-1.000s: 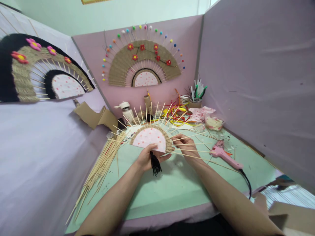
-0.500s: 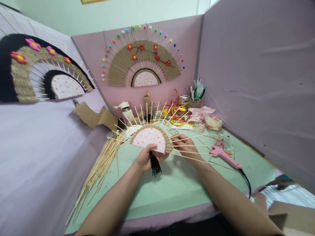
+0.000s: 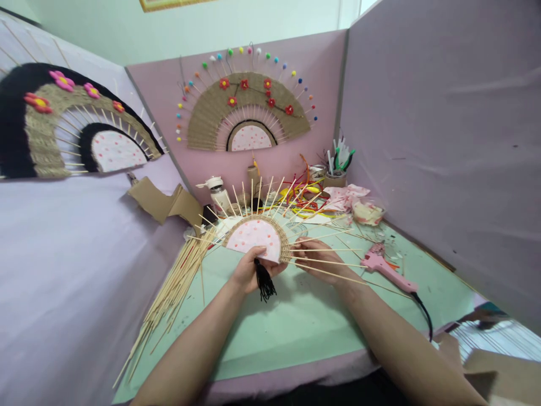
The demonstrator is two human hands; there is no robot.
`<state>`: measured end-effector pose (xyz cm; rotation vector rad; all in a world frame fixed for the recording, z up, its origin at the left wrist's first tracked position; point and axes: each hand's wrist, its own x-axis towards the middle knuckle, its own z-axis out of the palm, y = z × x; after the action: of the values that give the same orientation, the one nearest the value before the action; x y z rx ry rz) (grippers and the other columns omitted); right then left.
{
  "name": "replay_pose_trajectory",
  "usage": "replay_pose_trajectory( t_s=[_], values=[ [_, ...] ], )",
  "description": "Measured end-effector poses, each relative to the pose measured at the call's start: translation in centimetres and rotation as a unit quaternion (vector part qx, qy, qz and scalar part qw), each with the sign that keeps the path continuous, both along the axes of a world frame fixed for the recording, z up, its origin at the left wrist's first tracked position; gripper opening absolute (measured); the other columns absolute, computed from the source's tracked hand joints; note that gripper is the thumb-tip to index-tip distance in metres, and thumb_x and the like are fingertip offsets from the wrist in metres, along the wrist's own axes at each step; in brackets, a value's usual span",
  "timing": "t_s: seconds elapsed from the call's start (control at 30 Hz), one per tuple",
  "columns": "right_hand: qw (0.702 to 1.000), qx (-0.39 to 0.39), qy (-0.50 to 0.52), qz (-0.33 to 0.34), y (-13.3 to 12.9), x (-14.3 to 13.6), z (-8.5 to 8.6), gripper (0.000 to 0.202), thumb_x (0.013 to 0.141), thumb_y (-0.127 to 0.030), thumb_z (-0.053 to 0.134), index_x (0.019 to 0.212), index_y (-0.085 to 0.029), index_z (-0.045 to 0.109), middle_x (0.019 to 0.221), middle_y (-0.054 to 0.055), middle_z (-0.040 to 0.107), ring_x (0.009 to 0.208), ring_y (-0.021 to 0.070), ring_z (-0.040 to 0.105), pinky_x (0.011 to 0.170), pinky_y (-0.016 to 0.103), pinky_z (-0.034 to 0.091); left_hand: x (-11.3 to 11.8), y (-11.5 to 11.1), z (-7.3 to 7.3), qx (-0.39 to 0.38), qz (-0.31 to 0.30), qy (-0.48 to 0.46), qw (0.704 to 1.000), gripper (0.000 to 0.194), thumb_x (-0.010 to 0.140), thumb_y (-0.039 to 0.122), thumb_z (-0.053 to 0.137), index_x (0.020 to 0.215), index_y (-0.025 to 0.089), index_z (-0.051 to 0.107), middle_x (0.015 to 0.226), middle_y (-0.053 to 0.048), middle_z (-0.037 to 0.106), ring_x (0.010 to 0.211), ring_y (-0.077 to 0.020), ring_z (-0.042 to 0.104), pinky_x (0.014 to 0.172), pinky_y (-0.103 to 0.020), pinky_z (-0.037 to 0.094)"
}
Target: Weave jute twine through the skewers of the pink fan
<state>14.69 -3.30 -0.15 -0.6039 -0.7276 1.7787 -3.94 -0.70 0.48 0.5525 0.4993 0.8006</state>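
A half-round fan piece with pink dotted cloth, a woven cord rim and thin sticks fanning outward is held over the green table. My left hand grips its lower edge, thumb on top of the cloth. A black tassel hangs beside that thumb. At the fan's right side, my right hand has its fingers bent among the sticks, close to the woven rim. Whether those fingers pinch a cord or a stick is too small to tell.
Loose sticks lie at the left. A pink glue gun with a black cable rests at the right. Behind the fan stand a white bottle, colourful pipe cleaners and a tool holder. Cardboard leans at the left wall.
My right hand has shifted slightly lower beside the rim, its fingers changing pose among the sticks. The fan and my left hand have moved very slightly left.
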Motion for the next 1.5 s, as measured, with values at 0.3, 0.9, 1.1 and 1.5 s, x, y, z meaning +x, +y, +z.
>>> replay_pose_trajectory(
  t_s=[0.3,0.9,1.1,1.5],
  values=[
    [0.992,-0.027,0.092,0.086,0.4,0.9,-0.1,0.020,0.077,-0.033,0.054,0.082,-0.015,0.062,0.054,-0.003,0.046,0.050,0.0076,0.042,0.053,0.022,0.039,-0.2,0.0,0.4,0.017,-0.002,-0.042,0.999,0.038,0.079,0.020,0.042,0.113,0.006,0.053,0.106,-0.016,0.065,0.100,-0.0238,0.060,0.093,-0.042,0.042],
    [0.747,0.360,-0.441,-0.343,-1.2,-1.1,-0.3,0.012,0.081,-0.028,0.054,0.084,-0.019,0.061,0.075,0.003,0.059,0.065,0.0138,0.051,0.061,0.028,0.041,1.5,-0.1,-0.9,0.119,0.140,0.028,0.983,0.030,0.075,0.014,0.053,0.103,0.012,0.062,0.101,-0.010,0.068,0.099,-0.0233,0.061,0.086,-0.035,0.048],
    [0.569,0.398,-0.552,-0.461,-0.7,-0.6,-0.9,0.019,0.081,-0.022,0.055,0.099,-0.024,0.061,0.096,0.005,0.060,0.094,0.0205,0.052,0.087,0.039,0.037,1.6,-0.4,-1.1,0.143,0.118,0.034,0.982,0.032,0.074,0.016,0.056,0.105,0.015,0.062,0.108,-0.010,0.065,0.103,-0.0240,0.059,0.083,-0.034,0.049],
    [0.525,0.385,-0.640,-0.408,-0.9,-1.1,-1.2,0.024,0.083,-0.025,0.052,0.104,-0.025,0.061,0.111,0.007,0.055,0.106,0.0235,0.043,0.092,0.041,0.029,1.9,-0.7,-1.1,0.148,0.121,0.037,0.981,0.039,0.072,0.018,0.059,0.111,0.016,0.058,0.112,-0.009,0.063,0.103,-0.0241,0.059,0.083,-0.035,0.049]
  ],
)
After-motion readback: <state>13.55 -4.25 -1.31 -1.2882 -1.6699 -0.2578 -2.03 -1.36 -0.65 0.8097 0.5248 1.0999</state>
